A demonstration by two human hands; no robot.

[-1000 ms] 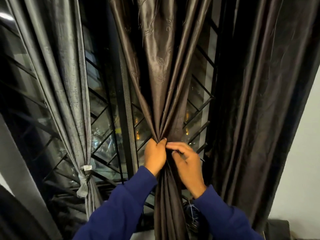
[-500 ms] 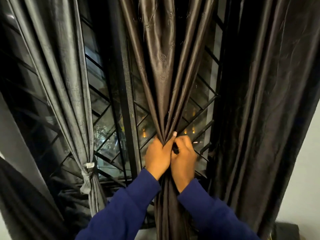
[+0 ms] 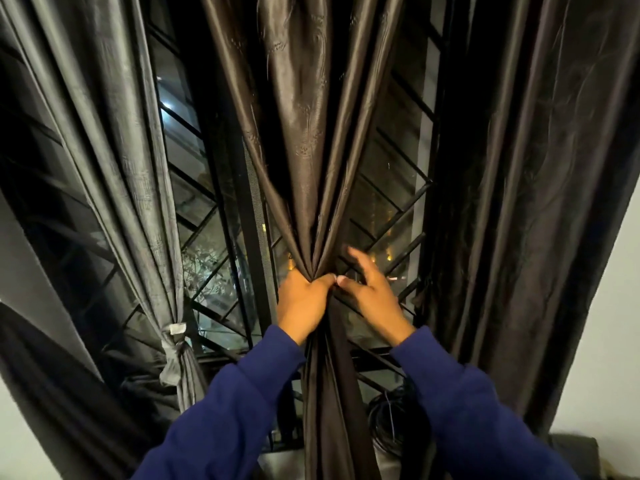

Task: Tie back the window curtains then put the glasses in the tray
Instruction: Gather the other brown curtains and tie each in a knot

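The brown middle curtain (image 3: 311,150) is gathered into a tight bunch in front of the window. My left hand (image 3: 303,303) grips that bunch from the left, fingers curled round the fabric. To the right of it, my right hand (image 3: 372,296) has its fingers spread and blurred, and its thumb tip touches the bunch beside my left thumb. The grey left curtain (image 3: 114,168) hangs tied back by a grey band (image 3: 175,341). No glasses or tray are in view.
A dark curtain (image 3: 519,202) hangs loose on the right, next to a white wall (image 3: 616,323). A black diagonal window grille (image 3: 391,220) stands behind the fabric. A coiled black cable (image 3: 391,420) lies on the sill below my right arm.
My right hand has let go of the bunch and opened, its fingers spreading up and to the right. My left hand keeps its grip on the gathered curtain.
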